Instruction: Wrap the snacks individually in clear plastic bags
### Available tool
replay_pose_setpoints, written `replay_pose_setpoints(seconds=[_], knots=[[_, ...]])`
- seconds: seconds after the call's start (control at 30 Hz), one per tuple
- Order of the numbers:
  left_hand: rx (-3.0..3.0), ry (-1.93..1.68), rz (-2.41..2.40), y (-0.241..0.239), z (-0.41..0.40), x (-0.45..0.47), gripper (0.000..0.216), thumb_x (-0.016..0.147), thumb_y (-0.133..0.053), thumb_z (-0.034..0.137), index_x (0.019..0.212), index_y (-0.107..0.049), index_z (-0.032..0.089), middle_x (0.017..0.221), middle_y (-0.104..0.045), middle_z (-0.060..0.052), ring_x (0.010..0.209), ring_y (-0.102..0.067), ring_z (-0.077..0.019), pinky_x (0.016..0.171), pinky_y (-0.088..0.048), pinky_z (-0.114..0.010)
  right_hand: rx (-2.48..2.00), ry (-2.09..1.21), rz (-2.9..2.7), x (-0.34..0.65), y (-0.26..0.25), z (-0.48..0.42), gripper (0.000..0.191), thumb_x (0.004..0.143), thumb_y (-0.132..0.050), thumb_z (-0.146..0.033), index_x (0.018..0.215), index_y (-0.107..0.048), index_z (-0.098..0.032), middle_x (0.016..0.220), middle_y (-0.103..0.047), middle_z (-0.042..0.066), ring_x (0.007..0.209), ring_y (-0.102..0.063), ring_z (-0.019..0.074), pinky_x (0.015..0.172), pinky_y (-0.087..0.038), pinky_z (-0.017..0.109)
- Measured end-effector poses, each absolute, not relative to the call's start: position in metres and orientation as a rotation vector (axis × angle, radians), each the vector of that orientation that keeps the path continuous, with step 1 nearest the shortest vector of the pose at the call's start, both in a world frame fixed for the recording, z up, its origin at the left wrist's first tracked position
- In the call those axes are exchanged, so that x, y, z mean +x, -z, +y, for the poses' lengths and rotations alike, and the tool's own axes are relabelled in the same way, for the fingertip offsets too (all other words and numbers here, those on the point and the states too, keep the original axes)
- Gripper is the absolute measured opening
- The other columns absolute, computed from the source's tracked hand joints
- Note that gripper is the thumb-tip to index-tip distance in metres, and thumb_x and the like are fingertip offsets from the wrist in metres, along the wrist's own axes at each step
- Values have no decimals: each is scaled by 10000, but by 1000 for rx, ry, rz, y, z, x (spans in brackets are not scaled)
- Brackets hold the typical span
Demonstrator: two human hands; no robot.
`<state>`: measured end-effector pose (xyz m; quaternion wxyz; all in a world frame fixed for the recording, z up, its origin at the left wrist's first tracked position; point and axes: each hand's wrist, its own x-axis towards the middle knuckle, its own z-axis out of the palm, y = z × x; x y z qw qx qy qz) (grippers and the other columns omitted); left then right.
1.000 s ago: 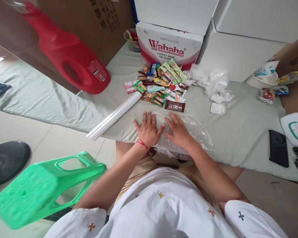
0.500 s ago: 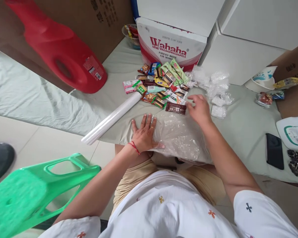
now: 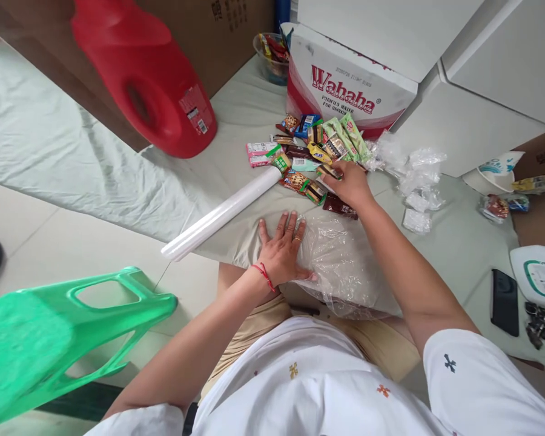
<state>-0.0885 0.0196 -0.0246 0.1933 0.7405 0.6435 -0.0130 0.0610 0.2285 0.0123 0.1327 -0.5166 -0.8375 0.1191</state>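
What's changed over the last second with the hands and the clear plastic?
The right hand has left the clear plastic and moved forward to the snack packets; its fingers are among them, but whether they grip one isn't clear. The left hand stays spread at the plastic's left edge. The white roll still lies slanted toward the packets.

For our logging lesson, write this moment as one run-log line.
left hand: spread at edge of plastic film | right hand: at wrapped snacks, grip unclear | white roll: one end at snacks
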Motion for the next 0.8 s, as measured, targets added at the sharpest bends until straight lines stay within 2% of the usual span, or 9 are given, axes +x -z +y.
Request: replay_pose_setpoints(seconds=[0.13, 0.23, 0.37, 0.57, 0.67, 0.8], knots=[[2088, 26, 1811, 26, 20, -89, 1371, 659, -656, 895, 1681, -137, 142, 1749, 38, -182, 1612, 61, -469, 1151, 88, -842, -1530, -350, -2623, 51, 3, 206, 505, 820, -745, -518, 1164, -715, -149, 1118, -690, 158, 1079, -588, 344, 952, -487, 451], [2085, 36, 1800, 25, 20, -90, 1369, 653, -651, 900, 1683, -139, 155, 1752, 32, -189, 1605, 81, -487, 1146, 79, -847, -1587, -371, -2659, 40, 6, 207, 486, 780, -786, -499, 1113, -717, -152, 1111, -676, 152, 1099, -568, 344, 962, -475, 449], [2061, 46, 1791, 23, 21, -90, 1424, 609, -670, 914, 1683, -126, 154, 1753, 38, -191, 1600, 97, -495, 1141, 81, -848, -1457, -492, -2538, 59, -18, 211, 421, 771, -777, -476, 1058, -725, -172, 1035, -679, 110, 998, -586, 305, 912, -486, 431], [2058, 29, 1802, 27, 22, -90, 1431, 603, -689, 902, 1686, -112, 167, 1752, 41, -195, 1595, 108, -505, 1137, 90, -847, -1216, -663, -2584, 135, -50, 150, 501, 715, -850, -466, 1120, -721, -201, 1042, -683, 72, 976, -595, 288, 894, -464, 399], [2063, 60, 1796, 26, 23, -90, 1403, 634, -660, 902, 1686, -102, 160, 1751, 67, -186, 1601, 108, -487, 1136, 78, -851, -1176, -758, -2727, 155, -39, 107, 491, 718, -873, -411, 1130, -719, -192, 1025, -679, 81, 983, -571, 285, 890, -449, 379], [2059, 119, 1806, 23, 23, -89, 1373, 669, -652, 880, 1685, -90, 146, 1747, 88, -175, 1616, 85, -448, 1142, 64, -849, -1172, -656, -2823, 161, -19, 79, 498, 784, -839, -352, 1228, -688, -185, 1132, -662, 126, 1047, -517, 307, 934, -427, 413]])
